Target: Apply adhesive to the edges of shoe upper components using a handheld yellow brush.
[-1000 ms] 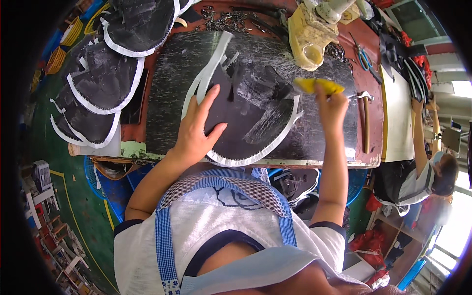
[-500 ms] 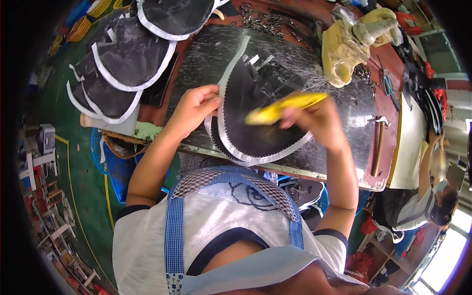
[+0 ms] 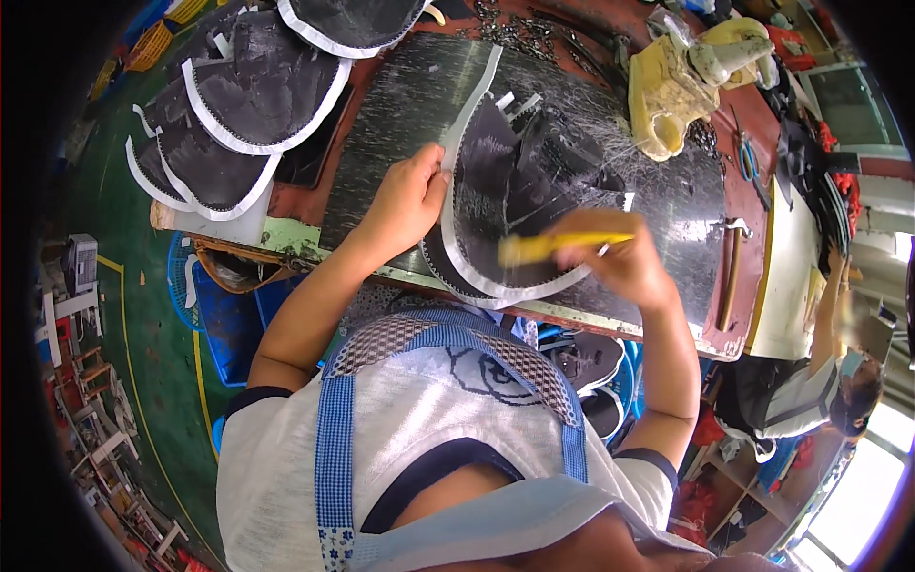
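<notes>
A curved black fabric piece [image 3: 481,172] edged with a white strip lies on the dark, scratched board [image 3: 381,124] in front of me. My left hand [image 3: 412,195] pinches its white edge on the left side, thumb and fingers pressed together. In my right hand [image 3: 624,262] is a yellow brush [image 3: 562,245], held over the lower right part of the piece. Motion blurs the brush's tip, so I cannot tell whether it touches the fabric. A second layer's edge shows under the near rim of the piece.
Several similar black pieces [image 3: 267,86] overlap at the upper left. A yellowish machine-like block [image 3: 667,95] stands at the back right. Blue-handled scissors [image 3: 748,162] and a hammer [image 3: 732,276] lie at the right. A co-worker [image 3: 801,391] is at the far right.
The black piece and my left hand have shifted to the right. The brush has swung to a flatter angle, its tip slightly right and lower, still in my right hand.
</notes>
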The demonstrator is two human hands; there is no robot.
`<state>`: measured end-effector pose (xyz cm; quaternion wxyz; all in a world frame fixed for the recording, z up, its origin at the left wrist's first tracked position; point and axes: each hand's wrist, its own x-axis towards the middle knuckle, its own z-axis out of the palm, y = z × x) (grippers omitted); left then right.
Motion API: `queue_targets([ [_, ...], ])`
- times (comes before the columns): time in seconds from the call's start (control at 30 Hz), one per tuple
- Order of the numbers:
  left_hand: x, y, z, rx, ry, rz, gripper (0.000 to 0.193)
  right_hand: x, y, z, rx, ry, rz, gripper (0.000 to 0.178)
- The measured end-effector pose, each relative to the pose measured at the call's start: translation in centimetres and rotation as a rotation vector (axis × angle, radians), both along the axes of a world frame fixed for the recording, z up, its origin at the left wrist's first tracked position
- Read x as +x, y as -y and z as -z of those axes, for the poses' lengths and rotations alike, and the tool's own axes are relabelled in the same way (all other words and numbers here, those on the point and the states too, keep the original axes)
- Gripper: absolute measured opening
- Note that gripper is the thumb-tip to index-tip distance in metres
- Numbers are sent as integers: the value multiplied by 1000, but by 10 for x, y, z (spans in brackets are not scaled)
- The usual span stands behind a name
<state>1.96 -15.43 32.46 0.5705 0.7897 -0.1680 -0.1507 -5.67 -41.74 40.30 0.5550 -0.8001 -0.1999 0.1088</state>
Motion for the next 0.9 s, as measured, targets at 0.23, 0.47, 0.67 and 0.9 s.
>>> queue_targets([
  [0.23, 8, 13, -6, 172, 448, -45, 12, -26, 8, -3, -238, 186, -179, 24],
  [0.47, 11, 26, -9, 38, 622, -22, 15, -48, 32, 3, -178, -99, 154, 13],
  [0.67, 72, -11, 6, -289, 342, -253, 13, -24, 89, -25, 394, 137, 783, 28],
  [0.9, 95, -23, -7, -761, -514, -72, 25, 8, 84, -10, 774, -52, 752, 27],
])
